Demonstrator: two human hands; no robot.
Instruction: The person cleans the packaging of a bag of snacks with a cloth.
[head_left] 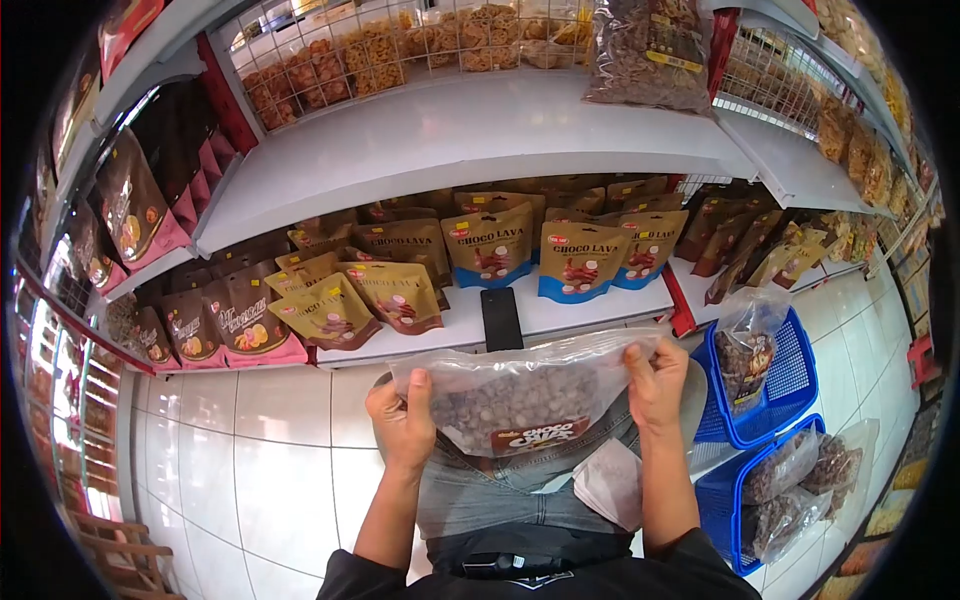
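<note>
A clear plastic bag of brown chips (530,405) with a Choco Chips label is stretched between my two hands above my lap. My left hand (402,415) is closed on its upper left corner, thumb up. At the upper right corner, my right hand (655,380) pinches the plastic. The contents lie in the lower part of the bag, and the top part is flat. A crumpled whitish piece (608,482) rests on my right thigh. Just beyond the bag, a black phone (501,318) lies on the lower shelf's edge.
Choco Lava pouches (490,245) stand along the lower shelf (580,315). Pink and brown pouches (250,320) are at the left. Two blue baskets (795,365) (715,500) with bagged brown goods sit on the tiled floor at the right. A large bag (650,60) lies on the upper shelf.
</note>
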